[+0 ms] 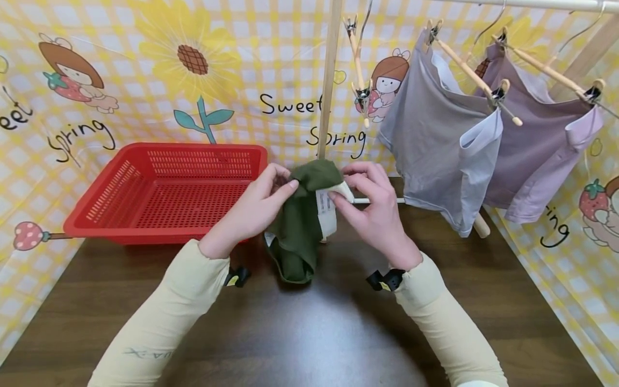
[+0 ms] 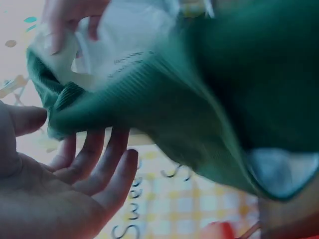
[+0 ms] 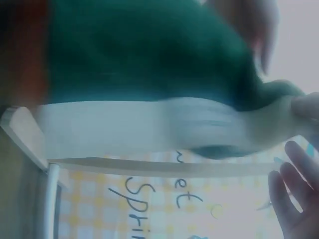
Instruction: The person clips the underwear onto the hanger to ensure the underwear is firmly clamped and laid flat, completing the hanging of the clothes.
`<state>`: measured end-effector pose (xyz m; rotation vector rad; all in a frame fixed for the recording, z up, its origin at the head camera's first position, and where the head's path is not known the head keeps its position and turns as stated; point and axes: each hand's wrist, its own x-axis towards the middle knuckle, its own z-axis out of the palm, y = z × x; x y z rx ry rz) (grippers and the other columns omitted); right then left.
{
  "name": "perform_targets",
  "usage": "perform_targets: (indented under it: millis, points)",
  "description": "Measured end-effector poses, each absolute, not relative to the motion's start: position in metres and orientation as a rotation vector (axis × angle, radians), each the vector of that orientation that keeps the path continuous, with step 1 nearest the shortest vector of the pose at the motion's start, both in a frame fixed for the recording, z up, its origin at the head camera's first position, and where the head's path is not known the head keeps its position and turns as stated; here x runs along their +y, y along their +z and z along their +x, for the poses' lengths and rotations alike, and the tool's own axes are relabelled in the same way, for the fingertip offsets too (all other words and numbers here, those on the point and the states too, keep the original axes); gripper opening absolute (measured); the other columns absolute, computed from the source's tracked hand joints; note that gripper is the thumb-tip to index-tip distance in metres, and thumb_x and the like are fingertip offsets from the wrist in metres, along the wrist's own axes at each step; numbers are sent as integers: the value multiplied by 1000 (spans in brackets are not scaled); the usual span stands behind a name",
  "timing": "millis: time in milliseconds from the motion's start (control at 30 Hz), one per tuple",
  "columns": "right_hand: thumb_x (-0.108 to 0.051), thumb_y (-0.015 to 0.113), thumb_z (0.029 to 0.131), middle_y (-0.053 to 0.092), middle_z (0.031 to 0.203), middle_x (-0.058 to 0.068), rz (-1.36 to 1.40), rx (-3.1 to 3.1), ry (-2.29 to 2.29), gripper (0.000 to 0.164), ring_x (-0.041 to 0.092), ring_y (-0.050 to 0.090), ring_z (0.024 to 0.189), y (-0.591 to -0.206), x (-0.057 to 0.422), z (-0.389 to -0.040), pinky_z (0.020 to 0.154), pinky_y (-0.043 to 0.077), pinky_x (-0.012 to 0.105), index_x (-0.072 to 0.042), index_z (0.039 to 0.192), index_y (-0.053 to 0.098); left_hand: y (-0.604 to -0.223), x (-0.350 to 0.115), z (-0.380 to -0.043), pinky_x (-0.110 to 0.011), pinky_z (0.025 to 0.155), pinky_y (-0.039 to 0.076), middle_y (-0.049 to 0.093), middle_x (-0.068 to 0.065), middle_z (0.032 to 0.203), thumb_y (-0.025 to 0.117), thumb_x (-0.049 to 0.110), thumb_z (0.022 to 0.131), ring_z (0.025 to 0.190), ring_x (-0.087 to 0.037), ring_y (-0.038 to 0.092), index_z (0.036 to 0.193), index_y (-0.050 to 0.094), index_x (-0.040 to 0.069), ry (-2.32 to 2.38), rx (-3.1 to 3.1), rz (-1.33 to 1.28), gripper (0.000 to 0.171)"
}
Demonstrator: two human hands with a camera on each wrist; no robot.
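Note:
Dark green underpants (image 1: 297, 231) hang bunched between my two hands over the table, with the lower end near the tabletop. My left hand (image 1: 253, 207) pinches the folded upper edge between thumb and fingers. On the other side, my right hand (image 1: 374, 209) pinches the pale inner side of the band near a white printed label (image 1: 326, 209). In the left wrist view the ribbed green edge (image 2: 109, 99) runs past my left fingers, and a pale-lined opening shows at the lower right. The right wrist view shows a long white strip (image 3: 109, 129) along the green cloth.
A red plastic basket (image 1: 166, 231) stands at the left on the brown wooden table (image 1: 309, 333). Grey underpants (image 1: 435, 123) and mauve underpants (image 1: 527, 134) hang from clip hangers on a white rail (image 1: 546, 4) at the right. Another clip hanger (image 1: 358, 64) hangs beside a wooden post (image 1: 330, 80).

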<state>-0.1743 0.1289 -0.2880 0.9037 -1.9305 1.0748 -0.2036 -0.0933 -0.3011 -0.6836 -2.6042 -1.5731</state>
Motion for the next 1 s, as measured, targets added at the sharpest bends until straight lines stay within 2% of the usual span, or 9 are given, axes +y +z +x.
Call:
perform_targets:
  millis: [167, 300, 433, 633, 767, 867, 933, 1000]
  points:
    - [6, 70, 78, 60, 103, 17, 869, -1997, 1196, 11, 25, 56, 92, -281, 135, -173, 73, 46, 28, 3, 87, 65, -320, -85, -204, -35, 89, 44, 51, -2, 121, 56, 37, 93, 105, -15, 54, 126, 43, 13, -1582, -2645, -769, 43]
    - [5, 65, 84, 60, 97, 13, 841, -2056, 1337, 11, 18, 57, 81, -276, 140, -169, 68, 49, 28, 4, 95, 63, -329, -76, -202, -35, 93, 42, 49, -1, 128, 57, 43, 91, 112, -15, 52, 133, 41, 16, -1615, -2657, -820, 52]
    - [6, 60, 87, 57, 87, 11, 832, -2043, 1503, 7, 20, 55, 72, -269, 147, -165, 61, 47, 29, 6, 93, 58, -330, -66, -200, -32, 97, 38, 46, 1, 132, 52, 44, 94, 119, -14, 46, 137, 39, 16, -1649, -2651, -883, 53]
    - [7, 58, 88, 62, 81, 16, 876, -1942, 1695, 8, 24, 57, 66, -267, 162, -164, 57, 47, 31, 8, 95, 54, -318, -54, -195, -38, 100, 33, 45, -6, 137, 51, 34, 97, 125, -19, 40, 140, 36, 10, -1819, -2570, -1006, 52]
    - [5, 59, 88, 62, 77, 18, 911, -1899, 1738, 11, 24, 59, 63, -268, 167, -164, 55, 47, 31, 8, 97, 53, -329, -49, -201, -37, 96, 38, 52, -1, 128, 56, 37, 94, 117, -14, 47, 136, 42, 15, -1916, -2540, -1059, 50]
    - [5, 59, 87, 62, 76, 18, 893, -1917, 1729, 12, 23, 58, 62, -269, 170, -163, 54, 46, 31, 6, 98, 54, -341, -48, -207, -32, 80, 46, 60, 1, 102, 59, 39, 91, 93, -12, 55, 117, 56, 17, -1905, -2513, -1053, 34]
    - [5, 59, 87, 63, 77, 17, 854, -1955, 1693, 13, 23, 57, 62, -271, 173, -162, 53, 46, 30, 5, 99, 55, -346, -50, -209, -31, 70, 44, 58, -2, 86, 62, 37, 90, 78, -14, 53, 104, 60, 15, -1894, -2466, -1003, 26]
    - [5, 60, 87, 64, 78, 15, 807, -1999, 1642, 14, 23, 57, 62, -272, 178, -162, 53, 45, 29, 4, 100, 55, -341, -54, -207, -31, 62, 41, 55, -4, 77, 64, 33, 90, 70, -16, 49, 93, 59, 13, -1893, -2395, -946, 21]
